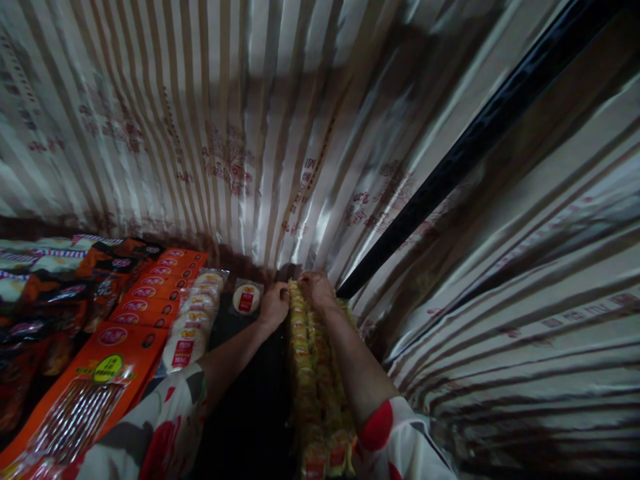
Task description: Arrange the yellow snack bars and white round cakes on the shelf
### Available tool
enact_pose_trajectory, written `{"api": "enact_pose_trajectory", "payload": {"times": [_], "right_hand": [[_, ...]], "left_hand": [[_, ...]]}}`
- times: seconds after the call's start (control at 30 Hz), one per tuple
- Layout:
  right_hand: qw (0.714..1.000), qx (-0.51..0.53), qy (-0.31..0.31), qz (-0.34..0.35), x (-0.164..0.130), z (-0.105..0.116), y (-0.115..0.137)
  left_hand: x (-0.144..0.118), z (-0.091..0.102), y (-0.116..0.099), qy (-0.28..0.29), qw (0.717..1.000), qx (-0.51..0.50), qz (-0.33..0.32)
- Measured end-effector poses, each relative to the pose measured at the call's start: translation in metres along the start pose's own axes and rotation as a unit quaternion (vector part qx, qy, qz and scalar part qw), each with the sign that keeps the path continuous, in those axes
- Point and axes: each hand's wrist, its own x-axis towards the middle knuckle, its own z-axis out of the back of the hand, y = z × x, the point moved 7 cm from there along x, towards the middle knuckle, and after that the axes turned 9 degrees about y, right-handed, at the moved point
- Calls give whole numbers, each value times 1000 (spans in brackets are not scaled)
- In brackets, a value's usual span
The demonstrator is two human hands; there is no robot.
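Yellow wrappers crowd together in narrow, close-set rows of small packs (301, 360), running from the near edge of the view to the curtain's foot on a dark surface (255, 407). A person's patterned sleeves flank them, the right forearm lying across part of the rows. To the left, a large orange packet (127, 353) shows thin sticks through its clear front; beyond it, overlapping orange packets (153, 291) adjoin a row of round white pieces (195, 317) in clear film. At the far end of the yellow rows, the left hand (274, 305) and right hand (319, 291) bend their fingers onto the packs; whether either pinches one cannot be told. One red-labelled white round (247, 298) lies just beside the left hand. Behind hangs a pleated, printed curtain (250, 87), crossed by a slanting black pole (440, 180) that descends close by the right hand.
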Motion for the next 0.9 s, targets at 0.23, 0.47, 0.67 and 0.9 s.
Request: {"api": "enact_pose_trajectory", "payload": {"times": [0.23,0.47,0.67,0.9], "right_hand": [[999,29,-16,32,-6,3,-13],[991,70,14,114,-11,-1,-20],[990,47,18,129,-14,1,-11],[994,20,9,112,-13,-1,-6]], "left_hand": [[0,4,-2,-4,999,36,18],[4,1,-2,12,1000,18,8],[8,-2,1,21,999,33,36],[4,-5,5,31,999,-29,28]]}}
